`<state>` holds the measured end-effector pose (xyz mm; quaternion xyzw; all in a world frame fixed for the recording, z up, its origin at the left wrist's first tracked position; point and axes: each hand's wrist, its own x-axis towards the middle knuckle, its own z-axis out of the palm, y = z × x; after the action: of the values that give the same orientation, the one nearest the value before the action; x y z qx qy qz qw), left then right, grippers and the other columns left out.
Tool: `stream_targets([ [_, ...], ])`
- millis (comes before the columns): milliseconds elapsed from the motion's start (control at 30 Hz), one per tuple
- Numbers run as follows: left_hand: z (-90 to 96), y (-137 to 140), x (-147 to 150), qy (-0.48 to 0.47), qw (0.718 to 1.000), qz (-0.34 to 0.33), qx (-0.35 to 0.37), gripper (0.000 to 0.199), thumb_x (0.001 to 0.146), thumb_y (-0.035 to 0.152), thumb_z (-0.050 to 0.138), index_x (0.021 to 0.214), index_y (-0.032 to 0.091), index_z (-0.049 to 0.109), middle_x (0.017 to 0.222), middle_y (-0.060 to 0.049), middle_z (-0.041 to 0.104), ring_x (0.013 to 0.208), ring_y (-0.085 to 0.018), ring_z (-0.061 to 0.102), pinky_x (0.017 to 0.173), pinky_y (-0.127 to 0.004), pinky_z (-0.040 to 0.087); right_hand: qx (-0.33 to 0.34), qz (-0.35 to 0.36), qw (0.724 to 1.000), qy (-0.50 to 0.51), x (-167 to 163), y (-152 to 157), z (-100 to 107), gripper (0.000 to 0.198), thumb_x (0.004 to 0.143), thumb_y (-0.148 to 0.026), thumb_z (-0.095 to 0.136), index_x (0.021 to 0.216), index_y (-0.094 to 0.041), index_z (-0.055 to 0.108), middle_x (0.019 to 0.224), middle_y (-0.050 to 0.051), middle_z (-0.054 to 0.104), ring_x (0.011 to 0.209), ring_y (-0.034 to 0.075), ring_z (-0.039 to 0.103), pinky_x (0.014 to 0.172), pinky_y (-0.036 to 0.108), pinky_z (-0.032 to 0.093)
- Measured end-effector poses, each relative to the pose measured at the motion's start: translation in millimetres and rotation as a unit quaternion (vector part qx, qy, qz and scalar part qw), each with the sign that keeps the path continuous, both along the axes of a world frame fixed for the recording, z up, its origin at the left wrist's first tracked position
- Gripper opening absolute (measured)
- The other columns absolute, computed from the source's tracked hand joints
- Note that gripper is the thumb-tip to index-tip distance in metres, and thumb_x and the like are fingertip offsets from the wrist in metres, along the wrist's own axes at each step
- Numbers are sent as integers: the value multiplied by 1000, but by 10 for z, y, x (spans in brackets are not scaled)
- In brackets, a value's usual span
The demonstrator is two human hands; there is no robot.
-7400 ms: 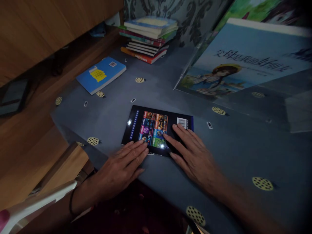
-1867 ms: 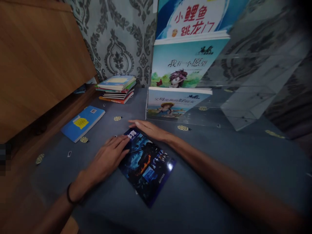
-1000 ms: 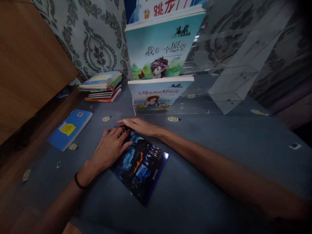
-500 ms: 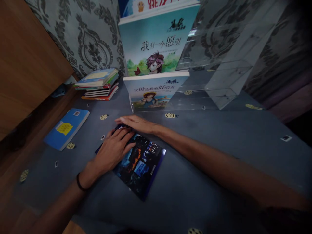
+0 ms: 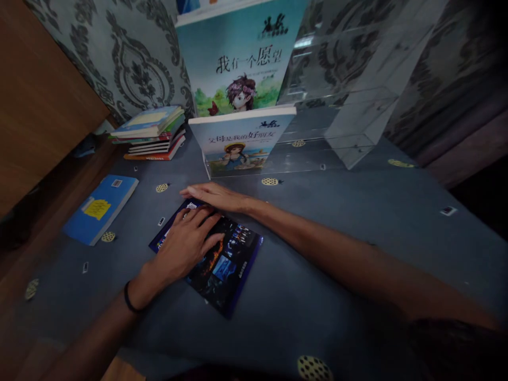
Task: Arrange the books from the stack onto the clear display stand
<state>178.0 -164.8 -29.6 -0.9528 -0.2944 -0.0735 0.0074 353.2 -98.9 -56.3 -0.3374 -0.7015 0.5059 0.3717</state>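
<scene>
A dark blue book [image 5: 216, 283] with small pictures on its cover lies at a slant on the blue patterned tablecloth. My left hand [image 5: 184, 241] rests flat on it, fingers spread, covering much of its left part; a black band circles that wrist. Stretched along the book's far edge is my right hand [image 5: 214, 196], palm down with its fingers out straight. Whether its fingers touch the cover or only the edge I cannot tell.
Behind my hands a clear acrylic rack [image 5: 353, 129] holds a book with a girl in a hat [image 5: 238, 143] and a green-blue book [image 5: 238, 58] above it. To the left are a stack of books [image 5: 148, 132] and a blue book [image 5: 101, 209] with a yellow patch. Wooden furniture [image 5: 47, 90] borders the far left.
The whole view has shifted slightly, so things appear a little further left and higher. My left hand has slid slightly toward me on the book, baring more of its upper-left part.
</scene>
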Motion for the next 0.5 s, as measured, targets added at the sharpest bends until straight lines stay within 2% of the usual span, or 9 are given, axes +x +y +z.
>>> stream_targets([
  [233,-29,-86,41,-10,999,-40,14,49,106,48,41,139,15,57,141,-14,62,132,-29,56,114,-52,41,-8,-8,1000,7,6,-38,25,55,102,-60,46,128,-19,71,135,10,70,128,25,63,114,39,44],
  [367,-19,-126,84,-9,999,-29,11,49,107,48,38,137,16,59,139,-14,64,130,-29,58,111,-51,43,-18,-16,1000,7,0,-50,39,50,104,-56,47,128,-20,71,133,9,71,128,24,64,115,39,44],
  [500,-13,-167,133,-6,999,-35,0,50,107,50,36,138,17,58,141,-13,63,131,-29,58,112,-53,42,-19,-22,999,28,15,-80,49,48,106,-52,45,127,-18,71,131,12,72,125,23,66,114,39,44],
])
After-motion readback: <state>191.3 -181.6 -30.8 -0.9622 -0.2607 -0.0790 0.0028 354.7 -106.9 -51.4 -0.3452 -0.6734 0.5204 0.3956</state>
